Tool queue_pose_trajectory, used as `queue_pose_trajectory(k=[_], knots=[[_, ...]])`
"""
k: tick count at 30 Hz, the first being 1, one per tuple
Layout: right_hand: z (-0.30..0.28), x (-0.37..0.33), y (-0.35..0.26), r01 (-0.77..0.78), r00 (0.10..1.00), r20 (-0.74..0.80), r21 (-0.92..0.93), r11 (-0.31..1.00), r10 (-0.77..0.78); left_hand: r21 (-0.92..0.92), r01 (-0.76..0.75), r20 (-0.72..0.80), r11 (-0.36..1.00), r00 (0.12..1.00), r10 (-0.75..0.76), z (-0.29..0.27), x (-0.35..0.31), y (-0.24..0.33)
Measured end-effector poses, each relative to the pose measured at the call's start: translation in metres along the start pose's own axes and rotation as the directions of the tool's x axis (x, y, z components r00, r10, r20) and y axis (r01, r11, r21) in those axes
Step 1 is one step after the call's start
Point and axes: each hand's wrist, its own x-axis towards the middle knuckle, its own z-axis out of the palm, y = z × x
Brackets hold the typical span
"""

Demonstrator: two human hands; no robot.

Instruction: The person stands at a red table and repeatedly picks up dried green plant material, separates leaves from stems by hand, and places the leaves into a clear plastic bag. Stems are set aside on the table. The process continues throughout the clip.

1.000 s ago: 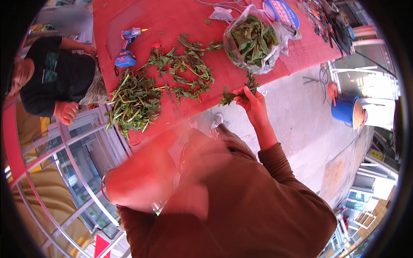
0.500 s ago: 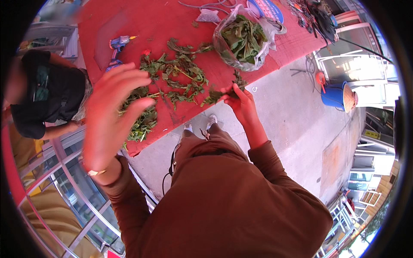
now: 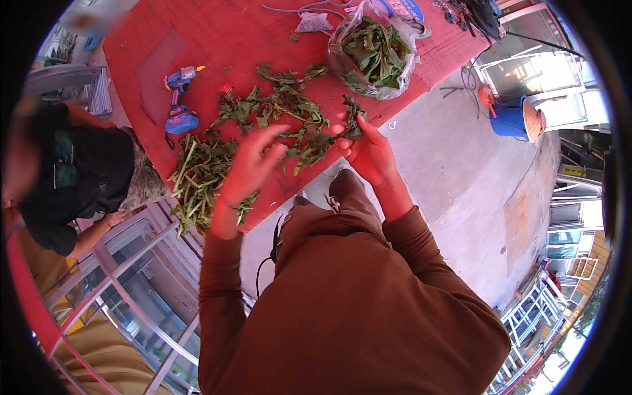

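Note:
My right hand [image 3: 370,155], at the table's near edge, pinches a dark leafy sprig [image 3: 353,113] between thumb and fingers. To its left, my left hand [image 3: 253,168] is slightly blurred, its thumb and fingers apart and nothing between them. It hovers over the near part of the greens, beside a heap of leafy stems [image 3: 191,172] at the table's left edge. Loose wilted greens [image 3: 283,105] lie across the middle of the red table [image 3: 230,39]. Beyond my right hand stands an open clear plastic bag [image 3: 337,66] full of green leaves [image 3: 375,52].
A blue cordless drill [image 3: 178,99] lies left on the table. A small clear packet [image 3: 313,22] and grey cable sit at the back. Another person [image 3: 92,164] in black stands at the left. A blue bucket [image 3: 510,122] stands on the concrete floor at right.
My left hand has come down and to the right, from over the heap of stems towards my right hand. My right hand still holds the sprig. The view has shifted slightly.

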Motion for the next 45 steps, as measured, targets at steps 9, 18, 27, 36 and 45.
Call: queue_pose_trajectory(k=[9, 18, 27, 36, 45], knots=[[0.022, 0.026, -0.017, 0.218, 0.948, -0.134, -0.385, 0.897, -0.288, -0.789, 0.310, 0.054, 0.530, 0.895, -0.443, 0.034, -0.004, -0.055], [-0.009, 0.032, -0.042, 0.237, 0.927, -0.156, -0.459, 0.856, -0.340, -0.817, 0.341, 0.073, 0.464, 0.861, -0.504, 0.004, 0.011, -0.064], [0.010, 0.057, -0.035, 0.300, 0.900, 0.095, -0.844, 0.445, -0.426, 0.199, 0.190, -0.179, 0.961, 0.972, -0.155, 0.007, 0.050, -0.016], [0.016, 0.068, -0.010, 0.481, 0.857, 0.511, -0.840, -0.249, -0.069, 0.285, 0.027, -0.018, 0.958, 1.000, -0.023, 0.025, 0.061, 0.009], [0.021, 0.037, -0.039, 0.384, 0.779, 0.479, -0.875, 0.296, 0.405, -0.004, 0.008, 0.348, 1.000, 0.937, -0.006, 0.021, 0.035, 0.033]])
